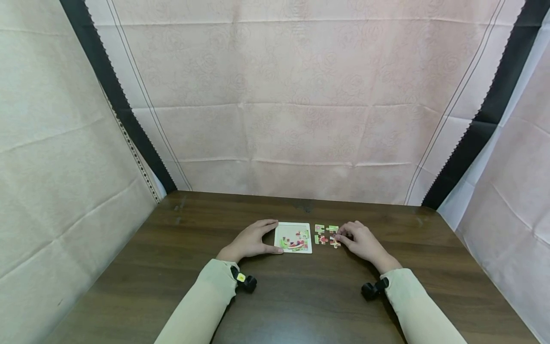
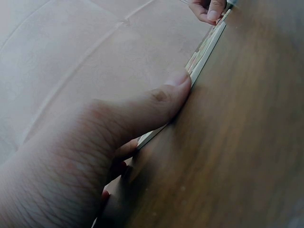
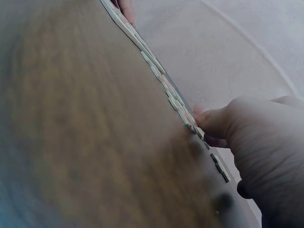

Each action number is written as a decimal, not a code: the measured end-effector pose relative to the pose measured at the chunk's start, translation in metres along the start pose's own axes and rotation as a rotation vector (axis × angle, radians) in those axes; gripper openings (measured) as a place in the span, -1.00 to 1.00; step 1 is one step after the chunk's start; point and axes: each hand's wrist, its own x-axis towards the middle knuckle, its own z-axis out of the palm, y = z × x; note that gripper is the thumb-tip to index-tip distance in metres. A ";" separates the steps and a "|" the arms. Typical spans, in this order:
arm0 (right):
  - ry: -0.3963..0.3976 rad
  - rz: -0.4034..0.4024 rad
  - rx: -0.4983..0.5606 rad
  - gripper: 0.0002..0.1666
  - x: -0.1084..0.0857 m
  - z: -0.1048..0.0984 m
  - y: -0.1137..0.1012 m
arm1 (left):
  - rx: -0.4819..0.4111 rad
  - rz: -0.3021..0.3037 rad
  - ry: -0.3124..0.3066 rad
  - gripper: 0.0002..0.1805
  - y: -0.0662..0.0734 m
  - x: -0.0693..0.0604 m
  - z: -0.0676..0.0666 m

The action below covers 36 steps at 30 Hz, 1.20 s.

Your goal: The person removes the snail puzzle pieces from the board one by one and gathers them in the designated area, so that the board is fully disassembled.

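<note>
A white-framed puzzle tray lies on the table, partly filled with a green, pink and red picture. My left hand holds it by the left side, fingers at the upper left corner and thumb on the near edge; in the left wrist view the thumb presses the rim. Right of the tray lie several loose jigsaw pieces. My right hand is over the rightmost ones, thumb and forefinger pinching a jigsaw piece. In the right wrist view the thumb partly hides the pieces.
The brown wooden table carries the tray and pieces near its middle. Pale cloth hangs behind the far edge and along both sides. In the right wrist view another jigsaw piece lies beyond the right thumb.
</note>
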 end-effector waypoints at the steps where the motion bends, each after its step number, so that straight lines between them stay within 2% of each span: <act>1: 0.003 0.000 0.003 -0.92 0.000 0.000 -0.001 | -0.001 0.001 0.001 0.16 0.000 0.000 0.000; 9: 0.036 -0.053 0.059 -0.95 0.006 0.015 -0.016 | 0.001 -0.003 -0.013 0.17 0.000 -0.004 0.005; 16: 0.011 -0.079 0.118 -0.94 0.033 0.038 -0.036 | -0.007 -0.013 -0.007 0.17 -0.002 -0.006 0.006; 21: -0.029 -0.093 0.096 -0.91 0.048 0.051 -0.042 | -0.004 -0.010 -0.008 0.17 -0.002 -0.004 0.005; 27: -0.042 -0.107 0.087 -0.91 0.052 0.049 -0.043 | -0.011 0.008 0.006 0.17 -0.001 -0.001 0.002; 33: -0.092 -0.071 0.115 -0.77 0.051 0.046 -0.042 | -0.007 0.011 0.004 0.18 -0.002 0.001 0.001; 36: -0.102 -0.064 0.109 -0.76 0.052 0.047 -0.041 | -0.014 0.011 0.006 0.17 -0.001 0.001 0.000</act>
